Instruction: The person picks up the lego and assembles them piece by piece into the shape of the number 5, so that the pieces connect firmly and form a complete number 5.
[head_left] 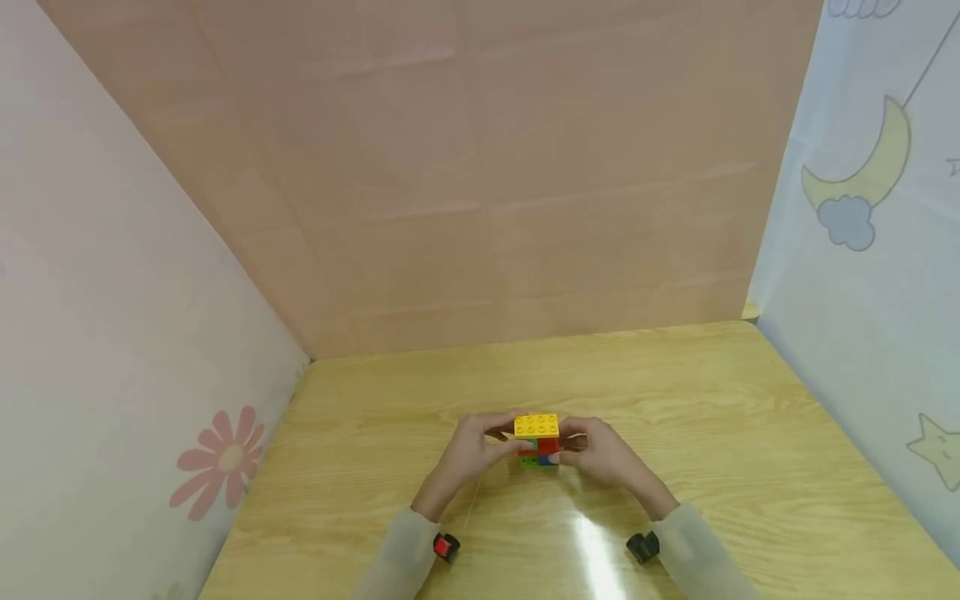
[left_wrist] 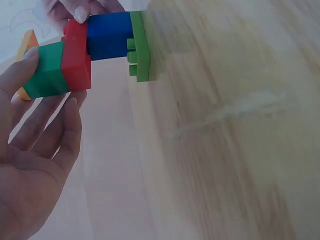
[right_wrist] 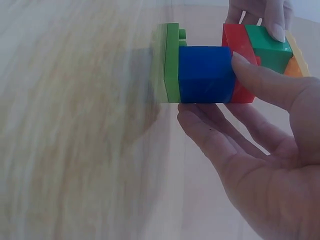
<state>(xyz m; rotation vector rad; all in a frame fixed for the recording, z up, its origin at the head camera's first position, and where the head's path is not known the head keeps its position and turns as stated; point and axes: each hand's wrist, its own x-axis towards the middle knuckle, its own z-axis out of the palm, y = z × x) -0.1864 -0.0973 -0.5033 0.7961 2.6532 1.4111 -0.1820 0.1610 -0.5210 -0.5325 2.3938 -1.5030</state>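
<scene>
A small stack of toy building bricks stands on the table between both hands. From the bottom it has a light green plate [left_wrist: 143, 47], a blue brick [right_wrist: 206, 74], a red plate [left_wrist: 75, 54], a green brick [left_wrist: 47, 70] and a studded yellow plate [head_left: 536, 426] on top. My left hand [head_left: 474, 446] pinches the upper part of the stack, thumb on the green brick beside the yellow plate. Lower down, my right hand [head_left: 600, 450] grips the stack, its thumb where the blue brick meets the red plate. Its fingers lie partly hidden behind the bricks.
The wood-grain table [head_left: 360, 467] spans the area below, with a bright glare patch in front of the hands. Plain brownish sheeting [head_left: 480, 183] rises at the back. Pale printed walls [head_left: 862, 333] flank the sides. Each wrist carries a dark device [head_left: 643, 547].
</scene>
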